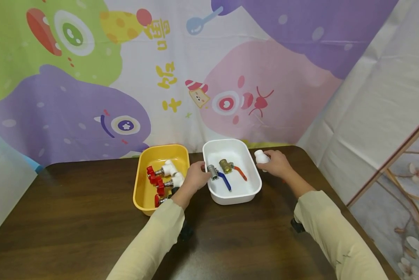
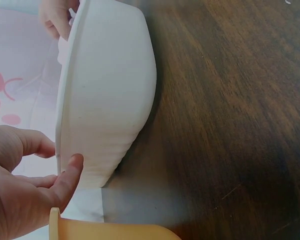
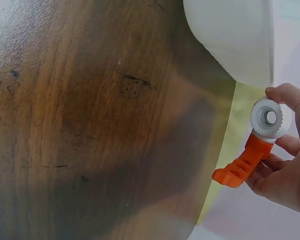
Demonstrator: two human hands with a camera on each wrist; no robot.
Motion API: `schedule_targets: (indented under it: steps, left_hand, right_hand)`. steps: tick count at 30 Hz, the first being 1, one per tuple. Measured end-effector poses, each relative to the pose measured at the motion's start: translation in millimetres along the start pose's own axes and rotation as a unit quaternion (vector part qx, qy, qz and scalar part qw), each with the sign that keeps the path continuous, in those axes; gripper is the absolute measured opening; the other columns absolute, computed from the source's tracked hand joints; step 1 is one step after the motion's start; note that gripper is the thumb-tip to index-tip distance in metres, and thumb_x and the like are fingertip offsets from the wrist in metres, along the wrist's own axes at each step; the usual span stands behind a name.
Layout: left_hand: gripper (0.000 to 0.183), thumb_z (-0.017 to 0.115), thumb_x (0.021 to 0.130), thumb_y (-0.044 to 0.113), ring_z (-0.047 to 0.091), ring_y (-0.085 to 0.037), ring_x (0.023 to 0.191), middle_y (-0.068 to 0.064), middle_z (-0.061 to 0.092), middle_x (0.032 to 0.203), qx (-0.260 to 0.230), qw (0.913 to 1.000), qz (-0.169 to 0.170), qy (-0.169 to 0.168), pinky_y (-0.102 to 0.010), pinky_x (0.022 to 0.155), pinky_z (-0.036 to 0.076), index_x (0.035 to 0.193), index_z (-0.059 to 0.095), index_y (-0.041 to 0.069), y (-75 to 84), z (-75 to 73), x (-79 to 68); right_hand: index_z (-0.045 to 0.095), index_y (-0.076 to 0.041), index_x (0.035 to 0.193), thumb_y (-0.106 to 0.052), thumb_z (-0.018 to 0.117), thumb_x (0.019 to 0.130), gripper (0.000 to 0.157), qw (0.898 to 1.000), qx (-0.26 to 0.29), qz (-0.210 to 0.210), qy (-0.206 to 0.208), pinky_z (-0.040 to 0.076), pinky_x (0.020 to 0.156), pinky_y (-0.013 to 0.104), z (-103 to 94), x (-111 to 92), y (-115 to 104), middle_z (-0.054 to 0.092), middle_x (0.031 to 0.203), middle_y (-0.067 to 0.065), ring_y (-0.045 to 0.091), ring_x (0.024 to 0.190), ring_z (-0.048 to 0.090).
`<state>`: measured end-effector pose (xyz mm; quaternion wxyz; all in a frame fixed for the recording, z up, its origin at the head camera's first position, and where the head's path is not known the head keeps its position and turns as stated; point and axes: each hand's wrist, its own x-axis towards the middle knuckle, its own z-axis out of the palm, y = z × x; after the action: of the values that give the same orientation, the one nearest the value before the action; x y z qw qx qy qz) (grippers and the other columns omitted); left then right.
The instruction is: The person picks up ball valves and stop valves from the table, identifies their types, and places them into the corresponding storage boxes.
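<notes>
My left hand (image 1: pixel 196 177) pinches the left rim of a white plastic tub (image 1: pixel 234 196); in the left wrist view its fingers (image 2: pixel 70 177) lie against the outer wall. Inside that tub lie a silvery ball valve (image 1: pixel 224 181) with a blue lever and a brass ball valve (image 1: pixel 225 166) with an orange-red lever. Beyond the tub's right side, my right hand (image 1: pixel 278 164) grips a white plastic ball valve (image 1: pixel 261 156). The right wrist view shows this valve's round, ridged end and its orange lever (image 3: pixel 242 164) pointing down and away from the palm.
Left of the white tub stands a yellow tub (image 1: pixel 137 194) with several white valves (image 1: pixel 169 168) that have red handles. Both tubs sit near the back of a dark wooden table (image 1: pixel 90 229). A printed cloth (image 1: pixel 181 128) hangs right behind it.
</notes>
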<state>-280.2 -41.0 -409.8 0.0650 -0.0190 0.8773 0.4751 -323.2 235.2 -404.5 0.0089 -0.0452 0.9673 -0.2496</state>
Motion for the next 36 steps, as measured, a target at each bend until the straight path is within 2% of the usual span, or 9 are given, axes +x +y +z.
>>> schedule_targets:
  steps: [4, 8, 16, 27, 31, 36]
  left_hand:
    - [0.046, 0.058, 0.086, 0.008, 0.059, -0.024, 0.099, -0.018, 0.061, 0.116, 0.0, 1.0, -0.005, 0.0, -0.033, 0.082, 0.052, 0.129, 0.05, -0.004, -0.6, 1.0, 1.3]
    - [0.045, 0.058, 0.084, 0.007, 0.059, -0.023, 0.094, -0.018, 0.062, 0.113, 0.008, 1.0, 0.0, 0.004, -0.03, 0.076, 0.053, 0.128, 0.051, -0.004, -2.0, 1.6, 3.8]
    - [0.048, 0.058, 0.086, 0.008, 0.058, -0.025, 0.102, -0.018, 0.06, 0.119, 0.003, 1.0, -0.002, -0.001, -0.034, 0.084, 0.052, 0.132, 0.049, -0.003, 1.1, -0.8, -0.6]
    - [0.046, 0.059, 0.086, 0.009, 0.058, -0.024, 0.098, -0.018, 0.061, 0.116, 0.008, 1.0, 0.003, -0.001, -0.033, 0.08, 0.052, 0.13, 0.05, -0.003, -0.6, 0.6, 1.2]
    - [0.046, 0.059, 0.086, 0.008, 0.058, -0.024, 0.096, -0.018, 0.062, 0.114, 0.008, 0.9999, 0.008, 0.001, -0.033, 0.079, 0.052, 0.129, 0.051, -0.004, -0.7, 0.3, 0.5]
    - [0.044, 0.059, 0.085, 0.009, 0.058, -0.023, 0.094, -0.018, 0.063, 0.112, 0.01, 0.9999, 0.01, 0.003, -0.032, 0.078, 0.052, 0.127, 0.053, -0.004, -0.7, -0.6, -0.7]
  right_hand:
    - [0.053, 0.008, 0.125, -0.028, 0.07, 0.078, 0.062, 1.0, 0.0, -0.01, 0.008, 0.047, 0.085, 0.046, -1.6, 0, -2, 0.06, 0.113, 0.027, 0.038, 0.102, 0.054]
    - [0.054, 0.007, 0.124, -0.028, 0.071, 0.078, 0.061, 1.0, -0.001, -0.014, 0.012, 0.048, 0.083, 0.044, -4.6, 1, -5, 0.061, 0.111, 0.027, 0.037, 0.1, 0.056]
    - [0.055, 0.006, 0.124, -0.026, 0.071, 0.078, 0.058, 1.0, 0.001, -0.018, 0.011, 0.05, 0.08, 0.043, -10.0, 2, -8, 0.063, 0.111, 0.026, 0.034, 0.095, 0.059]
    - [0.058, 0.005, 0.122, -0.023, 0.072, 0.077, 0.055, 0.999, 0.007, -0.042, 0.023, 0.051, 0.074, 0.04, -13.4, 7, -14, 0.065, 0.107, 0.024, 0.032, 0.088, 0.059]
    - [0.059, 0.003, 0.12, -0.023, 0.071, 0.077, 0.051, 0.999, 0.01, -0.045, 0.02, 0.05, 0.072, 0.038, -14.8, 9, -18, 0.065, 0.106, 0.023, 0.031, 0.087, 0.058]
    - [0.057, 0.002, 0.124, -0.024, 0.07, 0.079, 0.054, 0.999, 0.013, -0.039, 0.009, 0.05, 0.073, 0.038, -15.3, 12, -21, 0.063, 0.109, 0.023, 0.031, 0.088, 0.057]
